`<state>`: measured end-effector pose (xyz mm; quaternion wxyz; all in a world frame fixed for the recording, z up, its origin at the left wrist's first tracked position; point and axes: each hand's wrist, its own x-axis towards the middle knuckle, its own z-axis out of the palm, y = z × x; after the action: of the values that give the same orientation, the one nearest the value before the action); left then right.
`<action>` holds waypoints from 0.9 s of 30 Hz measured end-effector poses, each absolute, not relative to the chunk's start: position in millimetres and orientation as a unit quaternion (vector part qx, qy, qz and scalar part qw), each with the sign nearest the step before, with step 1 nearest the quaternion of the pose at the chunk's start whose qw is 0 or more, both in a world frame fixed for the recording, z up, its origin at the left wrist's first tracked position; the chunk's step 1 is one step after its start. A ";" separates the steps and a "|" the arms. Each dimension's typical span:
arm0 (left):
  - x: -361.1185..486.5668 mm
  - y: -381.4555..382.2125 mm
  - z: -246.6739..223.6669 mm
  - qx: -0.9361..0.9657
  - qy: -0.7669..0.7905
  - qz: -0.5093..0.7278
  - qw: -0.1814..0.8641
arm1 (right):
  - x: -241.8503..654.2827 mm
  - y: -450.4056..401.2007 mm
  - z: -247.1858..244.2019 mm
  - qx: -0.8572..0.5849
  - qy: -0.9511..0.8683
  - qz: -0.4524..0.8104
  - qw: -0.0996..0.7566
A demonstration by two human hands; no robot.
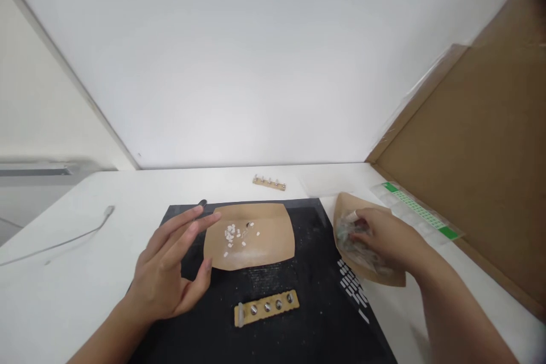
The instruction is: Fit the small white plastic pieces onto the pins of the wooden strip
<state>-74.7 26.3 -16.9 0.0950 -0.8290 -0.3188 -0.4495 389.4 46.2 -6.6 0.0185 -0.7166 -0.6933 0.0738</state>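
My left hand (173, 267) hovers at the left edge of a brown paper tray (273, 239), its fingers apart and nothing in them. Small white pieces (230, 233) lie scattered in that tray. At the right, my right hand (362, 227) reaches into a second brown tray (394, 278), fingers bent over clear plastic items (345, 227); what it grips, if anything, is hidden. On the black mat (307, 330) lies a tan strip (288, 301) with several round metal parts and a pale upright piece at its left end.
Several white slips (352, 284) lie along the mat's right edge. Behind the mat sits another small strip (268, 183). A green-and-white labelled plastic sleeve (420, 210) is beside a cardboard wall (482, 153). A cable (91, 232) crosses the left side.
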 end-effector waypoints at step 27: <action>-59.4 21.9 -15.7 -0.820 -0.315 -0.465 0.110 | 423.8 47.7 13.6 -0.739 -0.636 0.140 0.172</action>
<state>-59.4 21.9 -15.7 0.1096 -0.8200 -0.3150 -0.4651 423.8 47.7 13.6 0.1716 -0.7389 -0.6364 0.1399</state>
